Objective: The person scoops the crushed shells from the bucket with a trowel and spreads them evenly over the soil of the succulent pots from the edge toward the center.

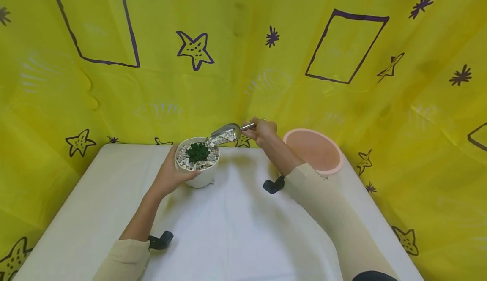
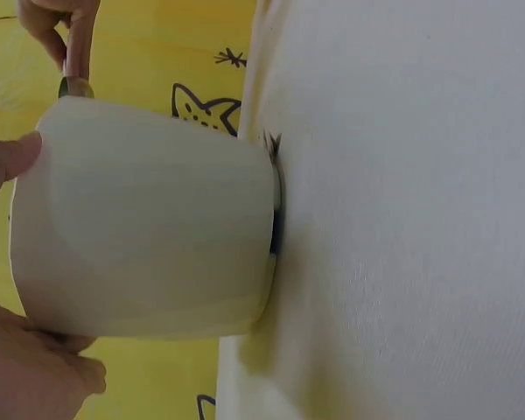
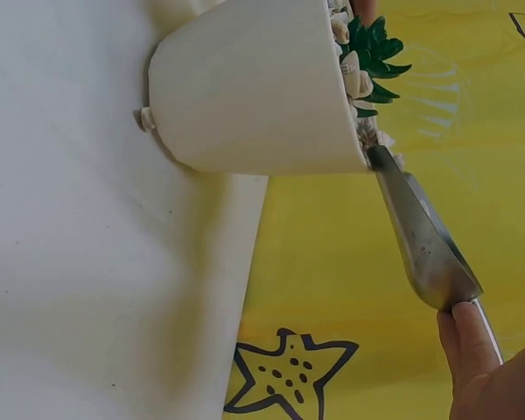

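Note:
A white plant pot (image 1: 201, 178) stands on the table, with a green succulent (image 1: 198, 151) amid pale pebbles (image 1: 184, 158) that look partly like small shells. My left hand (image 1: 171, 173) grips the pot's rim from the left, thumb across the front. A metal scoop (image 3: 429, 245) is in my right hand (image 1: 264, 131), which holds its thin handle. Pale pebbles lie in the scoop's bowl, and its lip rests right at the pot's right rim, tilted toward the pot. In the left wrist view, the pot's wall (image 2: 149, 219) hides most of the scoop.
A pink tub (image 1: 335, 145) stands at the table's back right, partly behind my right forearm. White cloth covers the table (image 1: 236, 222). A yellow patterned curtain (image 1: 228, 82) hangs right behind the table's back edge. In the right wrist view, a small pale piece (image 3: 145, 118) lies at the pot's base.

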`<state>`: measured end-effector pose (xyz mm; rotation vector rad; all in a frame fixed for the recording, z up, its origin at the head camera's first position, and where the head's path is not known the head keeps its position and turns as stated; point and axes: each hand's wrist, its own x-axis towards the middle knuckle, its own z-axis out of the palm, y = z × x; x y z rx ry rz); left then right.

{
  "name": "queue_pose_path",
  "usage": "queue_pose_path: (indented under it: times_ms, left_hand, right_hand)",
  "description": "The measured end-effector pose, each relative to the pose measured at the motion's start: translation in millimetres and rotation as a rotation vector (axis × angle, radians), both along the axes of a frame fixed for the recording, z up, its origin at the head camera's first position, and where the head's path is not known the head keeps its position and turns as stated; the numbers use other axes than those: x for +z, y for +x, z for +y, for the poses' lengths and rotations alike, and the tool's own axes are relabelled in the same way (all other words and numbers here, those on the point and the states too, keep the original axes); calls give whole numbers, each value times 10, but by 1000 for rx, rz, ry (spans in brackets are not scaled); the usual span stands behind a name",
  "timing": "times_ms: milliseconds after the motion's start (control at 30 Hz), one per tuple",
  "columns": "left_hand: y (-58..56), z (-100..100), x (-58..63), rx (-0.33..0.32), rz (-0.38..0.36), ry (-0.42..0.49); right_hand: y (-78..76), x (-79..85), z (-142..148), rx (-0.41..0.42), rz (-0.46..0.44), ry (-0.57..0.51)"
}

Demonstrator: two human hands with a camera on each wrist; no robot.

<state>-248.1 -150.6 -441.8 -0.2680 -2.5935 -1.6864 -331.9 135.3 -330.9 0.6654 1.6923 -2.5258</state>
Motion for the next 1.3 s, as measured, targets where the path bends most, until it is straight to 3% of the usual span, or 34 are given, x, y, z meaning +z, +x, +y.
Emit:
queue_pose_path:
  times_ms: [133,267,367,567,800,1300]
  left_hand:
    - [74,125,20,93,10,14]
    - [144,253,66,195,-31,-36]
    - [164,302,77,235,-52,-91]
    - [166,310,70,267,-27,-134]
    - [133,225,98,215,12,-132]
    - [39,34,83,0,43,-83]
  right_hand:
    - [-1,-4,-3,-4,-4,-5]
    - [-6,-19,4,4,-1,-7]
    - [-6,-30,16,23,-3,5]
    - [1,-31,31,61,-28,24]
    - [-7,-26,34,40,-17,-6]
    - [-16,-44,25,31,-8,-32]
